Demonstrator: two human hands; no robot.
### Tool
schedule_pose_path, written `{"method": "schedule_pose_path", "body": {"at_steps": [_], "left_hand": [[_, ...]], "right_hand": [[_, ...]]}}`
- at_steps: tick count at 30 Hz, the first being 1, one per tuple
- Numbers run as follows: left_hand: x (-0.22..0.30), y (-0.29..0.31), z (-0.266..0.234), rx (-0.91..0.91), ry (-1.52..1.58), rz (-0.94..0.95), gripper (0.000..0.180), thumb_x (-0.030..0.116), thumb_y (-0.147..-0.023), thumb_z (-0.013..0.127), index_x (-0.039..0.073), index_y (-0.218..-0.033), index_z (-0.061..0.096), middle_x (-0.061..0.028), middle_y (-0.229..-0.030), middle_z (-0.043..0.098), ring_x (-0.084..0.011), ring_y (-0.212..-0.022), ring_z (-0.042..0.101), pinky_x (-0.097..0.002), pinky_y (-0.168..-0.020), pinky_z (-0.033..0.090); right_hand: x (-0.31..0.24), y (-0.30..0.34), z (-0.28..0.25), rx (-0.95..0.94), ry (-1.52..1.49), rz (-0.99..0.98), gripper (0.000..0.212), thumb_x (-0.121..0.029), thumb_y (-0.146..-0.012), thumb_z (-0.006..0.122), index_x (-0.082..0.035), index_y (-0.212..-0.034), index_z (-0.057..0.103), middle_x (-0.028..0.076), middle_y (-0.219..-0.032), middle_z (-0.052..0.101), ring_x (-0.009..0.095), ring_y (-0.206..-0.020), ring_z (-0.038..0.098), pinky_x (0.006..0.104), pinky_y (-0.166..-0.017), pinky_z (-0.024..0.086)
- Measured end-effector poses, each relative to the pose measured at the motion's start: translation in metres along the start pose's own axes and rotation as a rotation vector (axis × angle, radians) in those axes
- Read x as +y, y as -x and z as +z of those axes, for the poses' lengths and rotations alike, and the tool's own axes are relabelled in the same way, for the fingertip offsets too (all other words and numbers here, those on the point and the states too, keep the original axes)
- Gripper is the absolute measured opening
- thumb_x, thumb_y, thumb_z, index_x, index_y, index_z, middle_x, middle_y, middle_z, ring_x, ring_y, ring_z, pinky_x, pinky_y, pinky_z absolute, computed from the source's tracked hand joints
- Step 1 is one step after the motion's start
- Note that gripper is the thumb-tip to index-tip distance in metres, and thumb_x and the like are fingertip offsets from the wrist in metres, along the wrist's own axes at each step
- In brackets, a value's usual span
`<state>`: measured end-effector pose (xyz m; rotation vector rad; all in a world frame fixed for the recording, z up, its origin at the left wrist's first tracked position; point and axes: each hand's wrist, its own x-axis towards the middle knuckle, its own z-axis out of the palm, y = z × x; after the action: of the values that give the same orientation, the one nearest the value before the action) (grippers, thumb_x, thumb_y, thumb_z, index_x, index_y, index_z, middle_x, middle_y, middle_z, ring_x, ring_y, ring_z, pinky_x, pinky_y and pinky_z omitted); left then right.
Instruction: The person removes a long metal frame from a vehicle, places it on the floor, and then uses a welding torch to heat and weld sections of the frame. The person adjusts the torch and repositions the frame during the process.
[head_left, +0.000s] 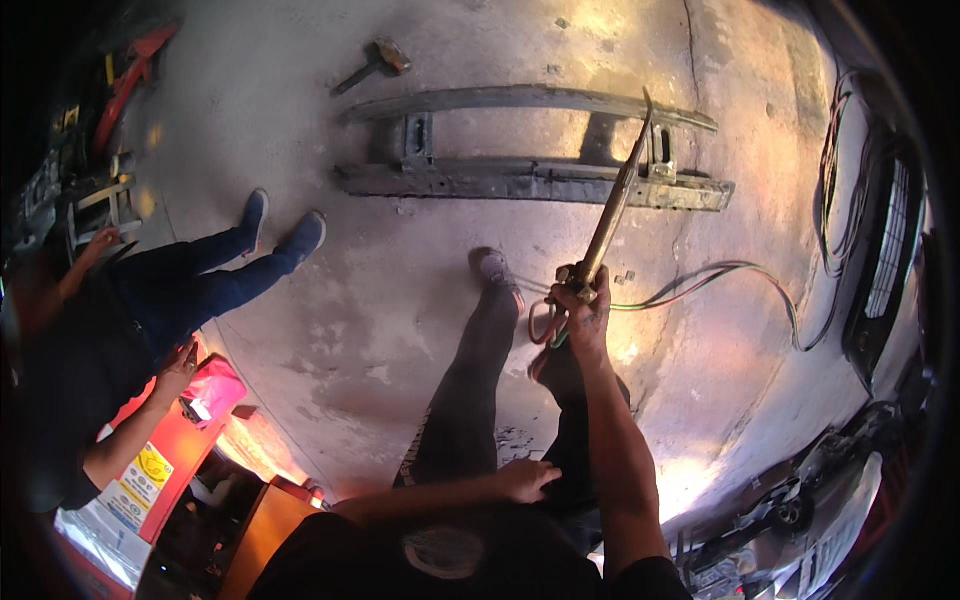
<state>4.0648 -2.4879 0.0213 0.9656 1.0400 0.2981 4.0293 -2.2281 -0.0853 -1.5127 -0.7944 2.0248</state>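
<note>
A long brass-coloured gas torch (612,215) is gripped in my right hand (585,303), its narrow tip angled up and away over the right end of a metal frame. Red and green hoses (735,266) run from its rear, looping below my hand and off to the right. The frame lies on the floor: two long dark beams (530,183) joined by short brackets (418,138). My left hand (525,481) is curled in front of my dark trousers, near my thigh; whatever it may hold is hidden.
A hammer (388,57) lies beyond the frame. At left stands another person in jeans (205,270), beside a red machine (180,455). Coiled hoses (832,170) and a dark grille panel (888,250) are at right; car parts (790,515) crowd the lower right.
</note>
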Motion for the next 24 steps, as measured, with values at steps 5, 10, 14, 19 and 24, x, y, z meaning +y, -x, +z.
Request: {"method": "schedule_pose_path", "body": {"at_steps": [5, 10, 14, 19, 24], "left_hand": [[0.016, -0.007, -0.003, -0.372, 0.609, 0.303, 0.022, 0.010, -0.077, 0.067, -0.002, -0.095, 0.067, -0.0128, -0.078, 0.067, -0.0203, -0.075, 0.065, -0.0359, -0.069, 0.049], [0.018, -0.026, -0.010, -0.495, 0.808, 0.338, 0.018, 0.009, -0.083, 0.061, -0.001, -0.096, 0.068, -0.0123, -0.086, 0.069, -0.0153, -0.073, 0.061, -0.0317, -0.071, 0.049], [0.002, -0.048, -0.038, -0.004, 0.096, 0.038, 0.032, 0.022, -0.086, 0.064, 0.005, -0.114, 0.062, -0.0177, -0.116, 0.064, -0.0368, -0.092, 0.066, -0.0499, -0.082, 0.052], [0.025, -0.028, -0.030, -0.173, 0.044, -0.518, 0.017, 0.017, -0.088, 0.057, 0.005, -0.100, 0.061, -0.0189, -0.104, 0.066, -0.0373, -0.091, 0.066, -0.0471, -0.076, 0.053], [0.069, -0.047, 0.009, 0.103, 0.137, -0.091, 0.015, 0.017, -0.091, 0.060, 0.005, -0.098, 0.065, -0.0141, -0.089, 0.069, -0.0288, -0.081, 0.068, -0.0413, -0.069, 0.052]], "right_hand": [[0.033, 0.020, 0.010, -0.140, 0.308, 0.087, 0.034, -0.005, -0.083, 0.063, -0.003, -0.114, 0.048, 0.007, -0.098, 0.059, 0.014, -0.079, 0.060, 0.0281, -0.064, 0.054], [0.025, 0.051, -0.026, -0.283, 0.148, 0.321, 0.050, -0.001, -0.079, 0.067, 0.001, -0.124, 0.044, 0.011, -0.098, 0.062, 0.019, -0.075, 0.064, 0.0309, -0.062, 0.056], [0.012, 0.013, -0.045, -0.386, 0.186, 0.327, 0.062, 0.005, -0.078, 0.064, -0.002, -0.135, 0.040, 0.010, -0.097, 0.061, 0.018, -0.075, 0.066, 0.0318, -0.060, 0.059], [0.005, -0.060, -0.071, -0.477, 0.218, 0.407, 0.069, 0.005, -0.085, 0.061, -0.006, -0.146, 0.032, 0.004, -0.089, 0.059, 0.012, -0.064, 0.059, 0.0267, -0.055, 0.052], [-0.002, -0.072, -0.110, -0.525, 0.192, 0.496, 0.078, 0.004, -0.086, 0.061, -0.008, -0.154, 0.024, 0.003, -0.084, 0.059, 0.012, -0.061, 0.058, 0.0252, -0.052, 0.050]]}}
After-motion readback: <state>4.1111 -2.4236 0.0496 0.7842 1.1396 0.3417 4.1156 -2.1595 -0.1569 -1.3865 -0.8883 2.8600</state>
